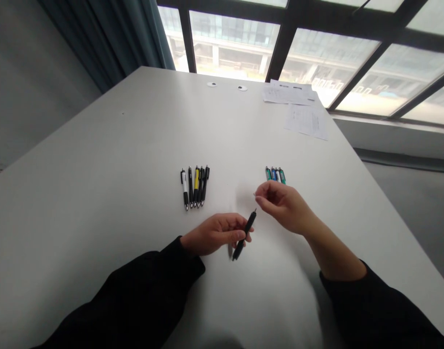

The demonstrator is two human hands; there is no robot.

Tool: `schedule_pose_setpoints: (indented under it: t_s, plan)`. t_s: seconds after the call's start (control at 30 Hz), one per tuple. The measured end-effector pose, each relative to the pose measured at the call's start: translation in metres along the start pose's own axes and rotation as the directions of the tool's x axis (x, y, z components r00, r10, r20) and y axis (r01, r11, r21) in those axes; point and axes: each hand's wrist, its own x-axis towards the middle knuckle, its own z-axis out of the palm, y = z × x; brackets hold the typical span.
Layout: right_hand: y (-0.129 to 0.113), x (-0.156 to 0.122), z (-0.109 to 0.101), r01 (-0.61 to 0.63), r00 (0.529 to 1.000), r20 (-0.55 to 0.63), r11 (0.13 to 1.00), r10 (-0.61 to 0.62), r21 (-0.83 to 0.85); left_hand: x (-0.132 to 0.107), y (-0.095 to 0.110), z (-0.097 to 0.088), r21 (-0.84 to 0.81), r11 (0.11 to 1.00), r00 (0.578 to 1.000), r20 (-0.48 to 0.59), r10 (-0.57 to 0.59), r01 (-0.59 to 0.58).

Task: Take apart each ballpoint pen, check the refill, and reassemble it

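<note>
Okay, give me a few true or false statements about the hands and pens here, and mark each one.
1. The left hand holds a black pen. True.
2. The right hand is spread open flat. False: its fingers are pinched together near the black pen's upper end.
3. The row of pens includes a yellow one. True.
4. The papers lie under the left hand. False: they lie at the far right, by the window.
5. The green and blue pens lie just beyond the right hand. True.
</note>
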Motion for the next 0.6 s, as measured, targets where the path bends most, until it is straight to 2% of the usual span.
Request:
schedule_pose_setpoints:
  t_s: [0.07, 0.17, 0.33, 0.6]
  plan:
    - [-0.0065, -0.0025, -0.0016, 0.005, 0.999, 0.030, 0.972, -0.013, 0.236, 0.0011, -0.0006, -0.0001, 0.026, 1.000, 1.000, -0.015, -0.014, 0.015]
    - [-0.0099, -0.0042, -0.0018, 0.022, 0.998, 0.050, 0.931, -0.043, 0.365, 0.0019, -0.0025, -0.0008, 0.047, 0.998, 1.000, -0.012, -0.029, 0.030]
    - [-0.0043, -0.0050, -0.0026, 0.006, 0.999, 0.028, 0.922, -0.019, 0.387, 0.0017, -0.0033, -0.0014, 0.047, 0.998, 1.000, 0.005, -0.029, 0.029]
    - [-0.0061, -0.0069, -0.0049, 0.025, 1.000, 0.008, 0.942, -0.029, 0.335, 0.0016, -0.0021, -0.0007, 0.034, 0.999, 1.000, 0.002, -0.026, 0.026]
